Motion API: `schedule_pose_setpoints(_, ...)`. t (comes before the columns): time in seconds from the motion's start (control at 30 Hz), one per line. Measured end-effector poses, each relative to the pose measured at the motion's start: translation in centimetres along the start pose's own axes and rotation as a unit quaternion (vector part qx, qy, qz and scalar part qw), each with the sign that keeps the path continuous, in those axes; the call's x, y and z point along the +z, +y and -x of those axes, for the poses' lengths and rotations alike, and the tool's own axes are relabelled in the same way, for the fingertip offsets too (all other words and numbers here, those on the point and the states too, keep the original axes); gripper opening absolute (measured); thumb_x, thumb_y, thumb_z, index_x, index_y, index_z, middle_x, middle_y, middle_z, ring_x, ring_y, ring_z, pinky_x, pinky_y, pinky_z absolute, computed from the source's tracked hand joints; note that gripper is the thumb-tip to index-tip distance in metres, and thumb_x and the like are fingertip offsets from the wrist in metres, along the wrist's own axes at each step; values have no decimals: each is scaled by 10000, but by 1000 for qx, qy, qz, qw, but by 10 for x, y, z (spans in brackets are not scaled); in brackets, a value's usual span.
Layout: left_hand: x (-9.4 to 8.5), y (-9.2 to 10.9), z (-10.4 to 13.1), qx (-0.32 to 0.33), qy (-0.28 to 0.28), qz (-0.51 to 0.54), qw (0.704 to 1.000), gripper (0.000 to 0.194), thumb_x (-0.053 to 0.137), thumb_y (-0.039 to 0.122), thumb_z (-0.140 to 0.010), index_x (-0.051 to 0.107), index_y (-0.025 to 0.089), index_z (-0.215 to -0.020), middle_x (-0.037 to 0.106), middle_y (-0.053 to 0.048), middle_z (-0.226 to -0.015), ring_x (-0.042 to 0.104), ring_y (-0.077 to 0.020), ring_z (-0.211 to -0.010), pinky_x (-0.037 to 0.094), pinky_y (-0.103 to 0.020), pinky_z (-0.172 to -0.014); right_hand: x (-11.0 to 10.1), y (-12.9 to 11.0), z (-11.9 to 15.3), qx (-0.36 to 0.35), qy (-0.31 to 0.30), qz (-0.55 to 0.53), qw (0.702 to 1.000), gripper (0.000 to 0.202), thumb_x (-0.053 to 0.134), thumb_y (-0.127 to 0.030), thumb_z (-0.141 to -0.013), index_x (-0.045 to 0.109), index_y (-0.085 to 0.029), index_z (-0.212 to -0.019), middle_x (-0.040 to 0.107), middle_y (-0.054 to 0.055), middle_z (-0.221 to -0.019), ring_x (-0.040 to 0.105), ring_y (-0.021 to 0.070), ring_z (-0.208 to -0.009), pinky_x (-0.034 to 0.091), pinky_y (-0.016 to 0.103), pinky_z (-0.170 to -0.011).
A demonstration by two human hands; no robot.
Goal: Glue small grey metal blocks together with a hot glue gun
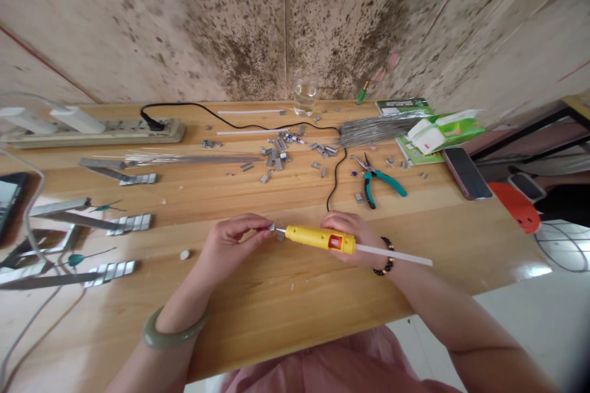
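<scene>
Yellow plastic makes up the glue gun (306, 236) at the middle of the head view, held over the counter (295, 319) with its tip pointing left. The right hand (362, 230) is wrapped around its body, and a white stick (394, 255) juts from its rear end. At the tip of the glue gun is a small grey piece (271, 227), pinched between the thumb and fingers of the left hand (235, 242); tip and piece touch or nearly do, and no glue can be made out on it. So this one piece looks to be partway through its handling. Far left of the glue gun lie several bent strips (131, 224) with banded ends, which seem already assembled, though whether they are finished I cannot tell. Beyond the glue gun, many loose bits (279, 153) are scattered, apparently unused so far, with spare sticks (251, 112) farther beyond it. Thin wires (198, 159) lie beyond the glue gun to the left, and a thicker bundle (382, 129) beyond it to the right; both seem unused stock. The pliers (372, 173) rest beyond the glue gun to the right, jaws apart, in neither hand
</scene>
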State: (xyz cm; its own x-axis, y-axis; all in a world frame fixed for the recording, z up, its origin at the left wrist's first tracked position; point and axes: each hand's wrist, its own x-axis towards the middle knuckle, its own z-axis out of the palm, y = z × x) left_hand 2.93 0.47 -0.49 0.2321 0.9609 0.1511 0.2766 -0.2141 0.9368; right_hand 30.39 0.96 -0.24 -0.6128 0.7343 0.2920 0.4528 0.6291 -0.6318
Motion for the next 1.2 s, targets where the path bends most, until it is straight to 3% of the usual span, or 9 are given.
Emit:
schedule_pose_setpoints(0.47, 0, -6, 1, 4, 1, -21, 1000, 143, 684, 295, -792, 747, 208, -886, 739, -48, -878, 686, -171, -799, 564, -262, -725, -1, 1, 0, -30, 7, 2, 1000, 128, 556, -219, -777, 532, -193, -900, 634, 73, -843, 622, 203, -761, 502, 311, -652)
schedule_pose_setpoints(1.2, 0, -6, 0, 7, -5, 0, 1000, 150, 693, 307, -790, 752, 212, -889, 739, -53, -880, 688, -174, -800, 569, -267, -714, -1, -1, 0, -11, 0, 10, 1000, 138, 554, -187, -742, 525, -198, -876, 648, 63, -825, 624, 194, -735, 491, 301, -642)
